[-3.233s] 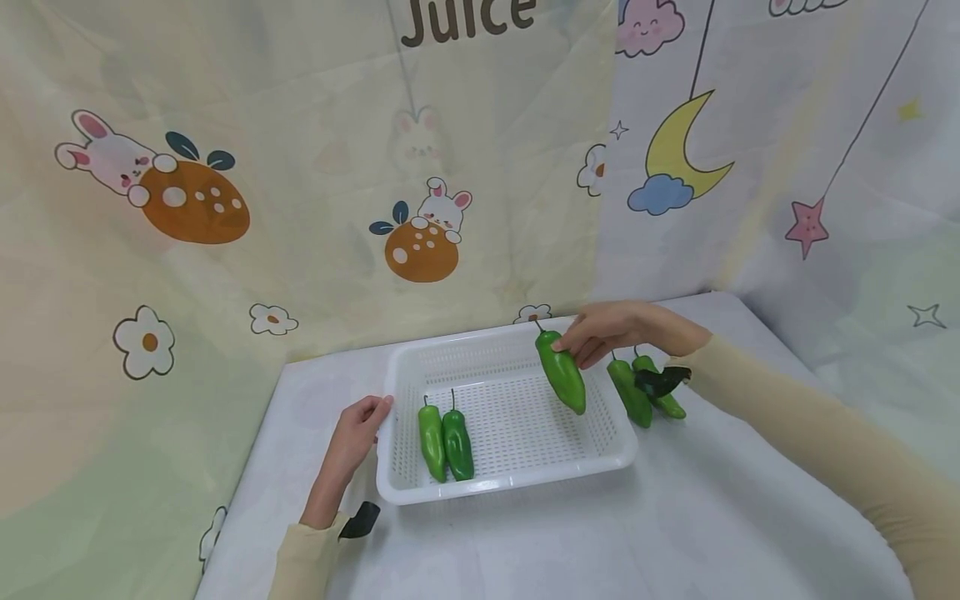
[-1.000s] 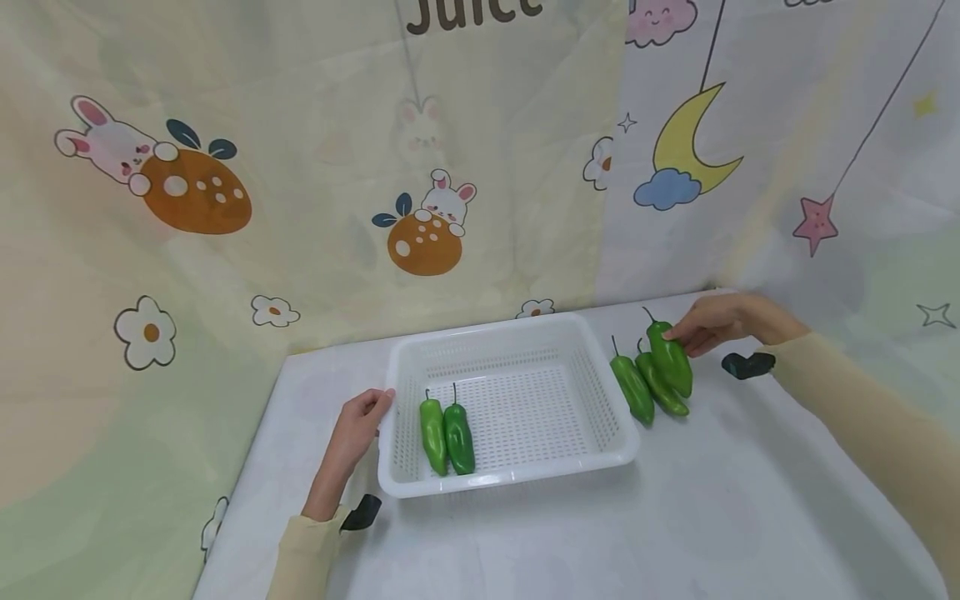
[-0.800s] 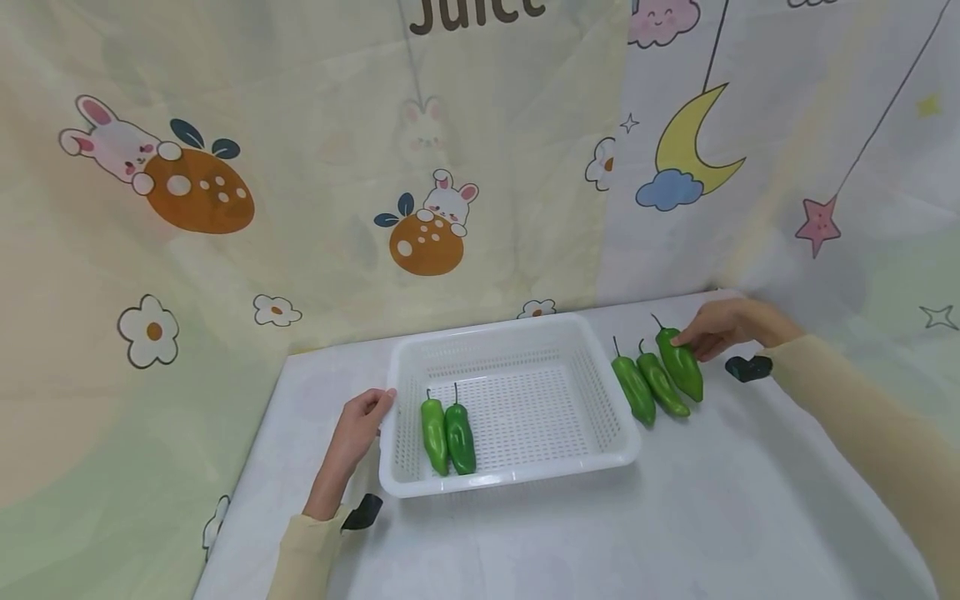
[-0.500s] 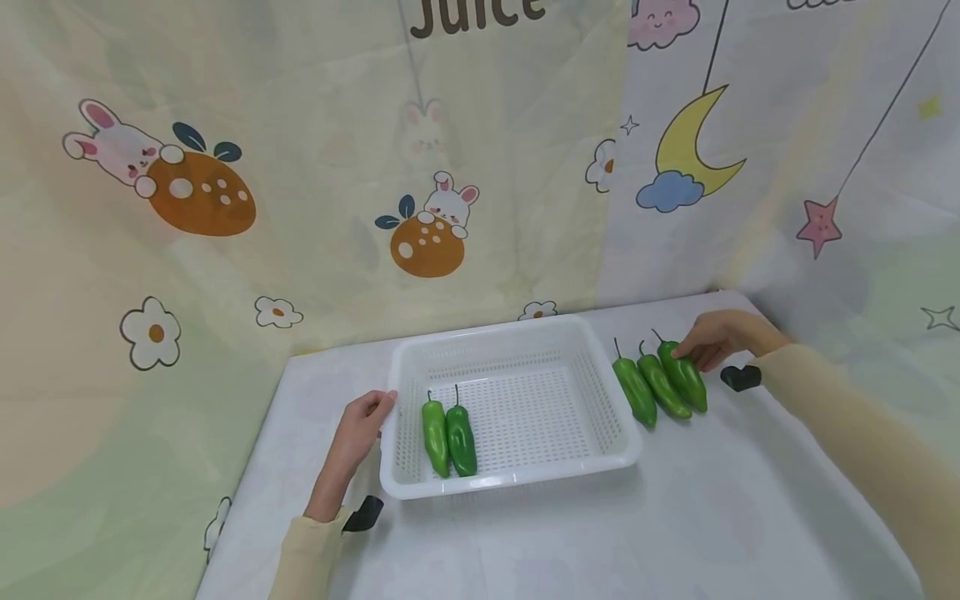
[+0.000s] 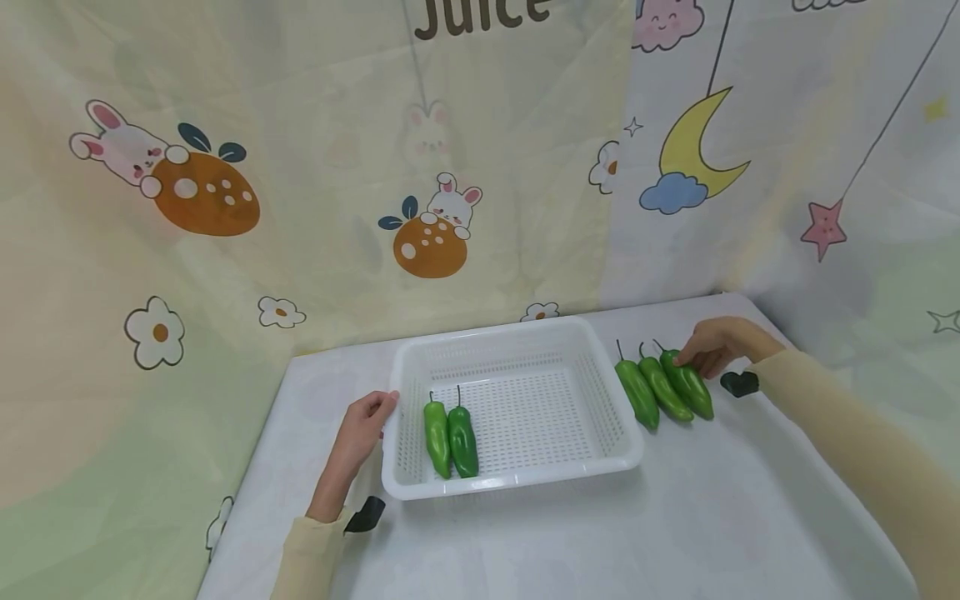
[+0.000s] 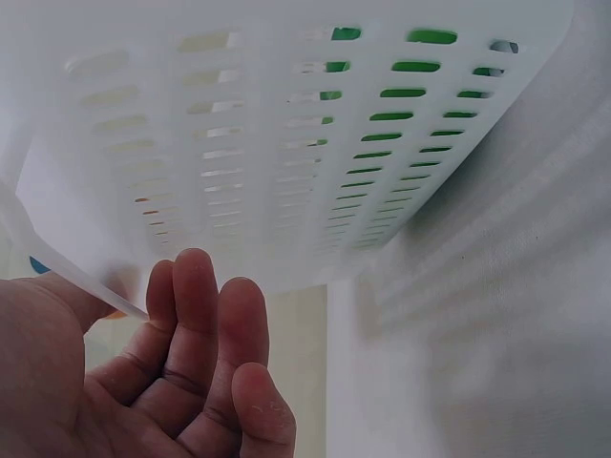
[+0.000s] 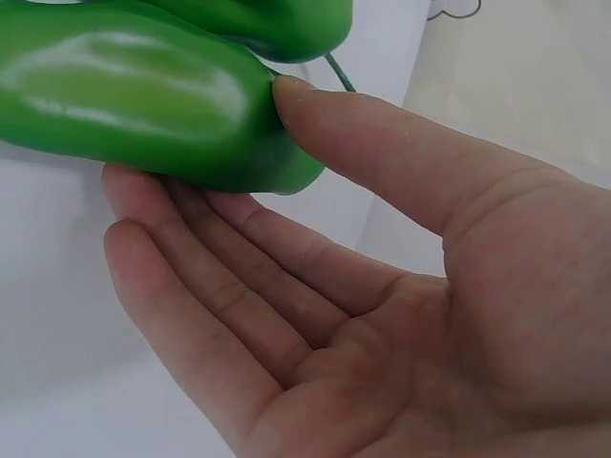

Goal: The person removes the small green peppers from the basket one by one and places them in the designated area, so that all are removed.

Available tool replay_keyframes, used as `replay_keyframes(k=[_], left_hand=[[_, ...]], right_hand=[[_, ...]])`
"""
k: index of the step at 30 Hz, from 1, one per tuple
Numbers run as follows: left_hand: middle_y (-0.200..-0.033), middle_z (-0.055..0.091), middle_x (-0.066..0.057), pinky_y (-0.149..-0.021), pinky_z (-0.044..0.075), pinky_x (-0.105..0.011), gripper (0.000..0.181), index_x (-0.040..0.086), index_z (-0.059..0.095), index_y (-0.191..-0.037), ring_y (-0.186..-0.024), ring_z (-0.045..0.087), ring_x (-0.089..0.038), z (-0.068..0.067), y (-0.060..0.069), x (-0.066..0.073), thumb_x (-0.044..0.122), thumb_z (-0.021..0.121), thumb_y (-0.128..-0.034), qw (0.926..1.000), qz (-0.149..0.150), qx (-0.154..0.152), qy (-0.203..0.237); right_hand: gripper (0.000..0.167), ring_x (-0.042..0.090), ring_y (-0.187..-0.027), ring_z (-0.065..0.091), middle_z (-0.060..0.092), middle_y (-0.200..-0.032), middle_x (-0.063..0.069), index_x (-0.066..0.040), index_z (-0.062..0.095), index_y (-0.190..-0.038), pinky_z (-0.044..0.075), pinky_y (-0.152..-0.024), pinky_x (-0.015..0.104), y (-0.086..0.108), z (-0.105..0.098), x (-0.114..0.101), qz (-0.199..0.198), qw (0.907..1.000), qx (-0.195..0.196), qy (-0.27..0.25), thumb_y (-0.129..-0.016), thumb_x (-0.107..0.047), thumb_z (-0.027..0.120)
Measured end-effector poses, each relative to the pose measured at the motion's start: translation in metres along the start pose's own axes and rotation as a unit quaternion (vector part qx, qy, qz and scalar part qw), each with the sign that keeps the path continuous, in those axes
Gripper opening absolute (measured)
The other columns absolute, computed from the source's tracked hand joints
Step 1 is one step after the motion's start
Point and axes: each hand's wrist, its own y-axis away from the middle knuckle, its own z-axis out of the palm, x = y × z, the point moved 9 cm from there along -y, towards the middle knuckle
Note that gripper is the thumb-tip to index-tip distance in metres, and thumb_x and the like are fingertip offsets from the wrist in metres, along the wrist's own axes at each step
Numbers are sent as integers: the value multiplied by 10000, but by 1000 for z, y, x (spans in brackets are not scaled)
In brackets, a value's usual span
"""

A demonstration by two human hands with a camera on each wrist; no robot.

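Two green peppers (image 5: pixel 462 442) lie side by side at the left inside a white perforated basket (image 5: pixel 512 481). My left hand (image 5: pixel 358 432) grips the basket's left rim; the left wrist view shows the thumb over the rim and the fingers (image 6: pixel 196 305) beneath it, against the basket wall (image 6: pixel 258 124). Right of the basket, three green peppers lie in a row on the table. My right hand (image 5: pixel 722 343) holds the rightmost pepper (image 5: pixel 691 387) near its stem end. In the right wrist view, the thumb is on top of that pepper (image 7: pixel 124 95) and the fingertips are under its side.
The white-covered table (image 5: pixel 525 542) runs up to a printed cloth (image 5: pixel 322 250) behind it, with rabbits, oranges, a moon and a star. The middle pepper (image 5: pixel 664 389) and the left pepper (image 5: pixel 637 396) of the row lie close to the basket's right side.
The right hand carried its pepper from above the basket to the right and lowered it beside the other two on the table. The left hand stays on the rim.
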Motion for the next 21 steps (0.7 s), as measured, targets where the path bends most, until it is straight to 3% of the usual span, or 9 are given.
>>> replay_keyframes(k=[21], left_hand=[[-1032, 721, -118, -700, 496, -264, 412, 55, 654, -1141, -805, 645, -149, 0, 1, 0, 430, 516, -1042, 10000, -20, -19, 61]], right_hand=[[517, 250, -915, 699, 697, -1009, 207, 153, 556, -1155, 579, -866, 396, -2, 2, 4, 54, 10000, 1, 16, -951, -307, 673]])
